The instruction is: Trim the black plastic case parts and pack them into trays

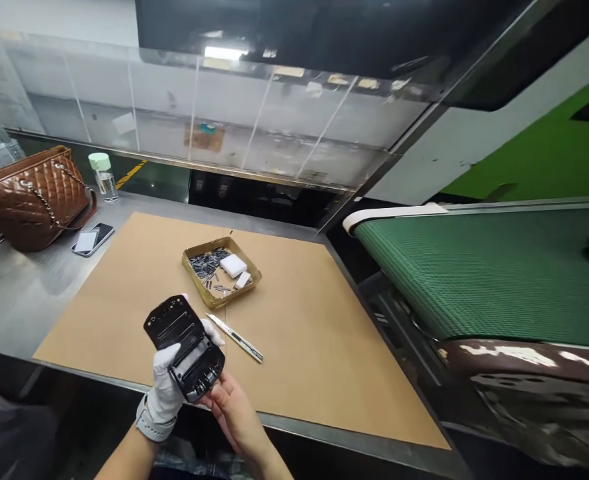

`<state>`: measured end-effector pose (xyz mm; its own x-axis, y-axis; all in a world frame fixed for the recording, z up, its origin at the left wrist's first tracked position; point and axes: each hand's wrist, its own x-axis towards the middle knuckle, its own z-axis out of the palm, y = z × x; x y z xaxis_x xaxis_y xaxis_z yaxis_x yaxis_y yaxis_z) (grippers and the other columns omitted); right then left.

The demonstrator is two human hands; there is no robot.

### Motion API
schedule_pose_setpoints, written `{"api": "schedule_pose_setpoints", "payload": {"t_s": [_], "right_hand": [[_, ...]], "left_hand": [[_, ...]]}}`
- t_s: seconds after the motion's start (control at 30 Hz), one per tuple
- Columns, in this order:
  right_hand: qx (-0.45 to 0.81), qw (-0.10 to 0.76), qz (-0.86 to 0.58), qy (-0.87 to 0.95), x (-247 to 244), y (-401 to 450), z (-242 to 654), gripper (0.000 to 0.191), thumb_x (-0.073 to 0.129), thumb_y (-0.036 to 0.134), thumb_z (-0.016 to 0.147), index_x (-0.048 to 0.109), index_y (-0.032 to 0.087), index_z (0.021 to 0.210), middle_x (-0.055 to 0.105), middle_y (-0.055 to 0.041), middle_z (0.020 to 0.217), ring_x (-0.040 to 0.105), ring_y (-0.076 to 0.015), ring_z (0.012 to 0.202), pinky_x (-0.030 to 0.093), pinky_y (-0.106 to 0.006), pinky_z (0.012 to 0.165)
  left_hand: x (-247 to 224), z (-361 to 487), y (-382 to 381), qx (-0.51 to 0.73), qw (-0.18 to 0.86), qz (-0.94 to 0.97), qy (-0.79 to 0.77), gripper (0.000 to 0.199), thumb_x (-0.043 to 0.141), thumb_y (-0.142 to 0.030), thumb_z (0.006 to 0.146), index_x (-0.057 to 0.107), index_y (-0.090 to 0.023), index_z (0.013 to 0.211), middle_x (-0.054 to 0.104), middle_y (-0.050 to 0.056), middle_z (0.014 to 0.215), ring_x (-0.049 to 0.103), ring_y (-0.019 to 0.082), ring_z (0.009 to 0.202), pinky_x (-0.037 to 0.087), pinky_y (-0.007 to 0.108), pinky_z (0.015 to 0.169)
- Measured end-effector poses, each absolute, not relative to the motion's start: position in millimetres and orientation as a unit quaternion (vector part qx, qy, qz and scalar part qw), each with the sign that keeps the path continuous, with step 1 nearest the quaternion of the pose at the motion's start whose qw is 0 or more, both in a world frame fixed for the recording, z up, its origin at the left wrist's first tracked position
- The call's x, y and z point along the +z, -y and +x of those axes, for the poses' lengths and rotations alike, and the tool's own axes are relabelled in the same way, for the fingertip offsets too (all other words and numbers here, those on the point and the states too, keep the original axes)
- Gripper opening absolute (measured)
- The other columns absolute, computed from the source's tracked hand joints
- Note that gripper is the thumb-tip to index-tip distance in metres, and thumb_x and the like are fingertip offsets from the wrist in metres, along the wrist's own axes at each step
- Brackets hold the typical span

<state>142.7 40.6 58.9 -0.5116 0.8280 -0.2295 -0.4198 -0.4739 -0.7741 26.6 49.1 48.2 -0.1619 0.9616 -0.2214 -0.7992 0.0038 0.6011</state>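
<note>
The left hand [166, 381], in a white glove with a grey watch [154, 420] at the wrist, is closed around a black hinged case [193, 353], its thumb over the near side and its fingertips showing at the far side; the bare right hand [234, 408] has its fingers bent in and touching the lower right end of the case, which lies between the two hands, opened out and tilted above the near edge of the table [9, 313]; just beyond the case, a utility knife [235, 338] lies slantwise on a brown sheet [314, 347]; farther on, a shallow tray [216, 301] holds small dark pieces [207, 263] and two white blocks [233, 265]; off to the left are a phone [94, 239], a brown quilted bag [39, 200] and, farther back, a clear bottle [105, 181] with a pale green cap; on the right stands a green conveyor belt [484, 267].
</note>
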Motion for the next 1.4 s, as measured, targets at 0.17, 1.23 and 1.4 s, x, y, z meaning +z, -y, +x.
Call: {"api": "schedule_pose_setpoints", "payload": {"t_s": [0.17, 1.23, 1.4], "right_hand": [[0.748, 0.441, -0.375, 0.326, 50, -37, 123, 0.05, 0.077, 0.053, 0.066, 0.065, 0.021, 0.102, 0.072, -0.0075, 0.104, 0.064, -0.026, 0.105, 0.045, -0.041, 0.097], [0.251, 0.301, -0.569, 0.723, 26, -152, 171, 0.017, 0.068, 0.038, 0.072, 0.063, 0.022, 0.076, 0.067, -0.0083, 0.082, 0.062, -0.0274, 0.082, 0.051, -0.043, 0.075], [0.297, 0.288, -0.589, 0.695, 7, -104, 190, 0.026, 0.047, 0.041, 0.088, 0.06, 0.019, 0.094, 0.067, -0.008, 0.078, 0.064, -0.0246, 0.072, 0.054, -0.04, 0.068]], "left_hand": [[32, 25, -40, 0.684, 0.642, 0.105, -0.33, 0.035, 0.056, -0.048, 0.073, 0.071, -0.022, 0.092, 0.073, 0.012, 0.098, 0.059, 0.037, 0.111, 0.05, 0.049, 0.093], [50, -43, -34, 0.723, 0.648, -0.028, -0.24, 0.062, 0.052, -0.063, 0.08, 0.047, -0.035, 0.136, 0.063, 0.007, 0.128, 0.058, 0.029, 0.117, 0.04, 0.05, 0.104], [52, -18, -31, 0.679, 0.699, -0.048, -0.218, 0.063, 0.05, -0.062, 0.083, 0.044, -0.033, 0.138, 0.071, 0.007, 0.111, 0.067, 0.023, 0.102, 0.039, 0.048, 0.105]]}}
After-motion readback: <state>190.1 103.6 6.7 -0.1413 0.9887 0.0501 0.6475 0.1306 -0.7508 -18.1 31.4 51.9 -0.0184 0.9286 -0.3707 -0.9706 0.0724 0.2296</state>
